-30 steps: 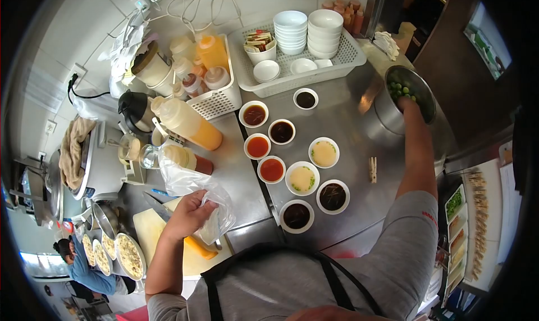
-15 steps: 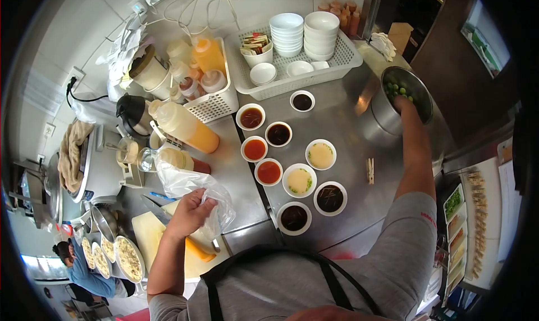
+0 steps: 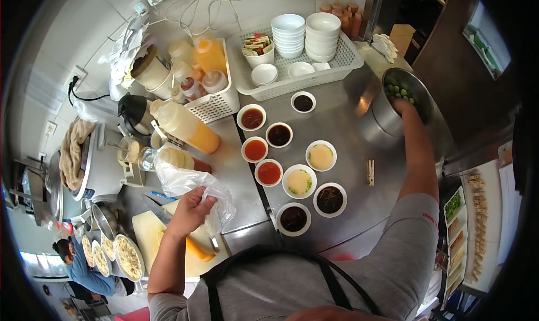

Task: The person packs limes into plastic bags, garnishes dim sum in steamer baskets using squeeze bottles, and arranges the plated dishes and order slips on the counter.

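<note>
My left hand (image 3: 190,213) is closed in a pinch on a clear plastic bag (image 3: 223,207), which hangs loosely above the steel counter. Deep in a tall metal pot (image 3: 379,123) at the right is my right hand (image 3: 401,105), its fingers hidden among small round green citrus fruits (image 3: 397,89). To the left of the pot lies a wooden clothespin (image 3: 370,172). Between my hands stand several small white bowls of dark, red and pale sauces, among them a creamy sauce bowl (image 3: 299,181) with green bits. Below my left hand, a knife (image 3: 157,206) rests by a cutting board (image 3: 147,231).
A perforated tray (image 3: 292,84) with stacked white bowls (image 3: 321,37) stands at the back. Left of it is a basket of squeeze bottles (image 3: 216,107); a large bottle (image 3: 188,131) stands in front. Several oval dishes (image 3: 129,258) and another person (image 3: 90,270) are at far left.
My right hand has shifted very slightly inside the pot, and a few of the green fruits look rearranged. My left hand still pinches the bag in nearly the same place.
</note>
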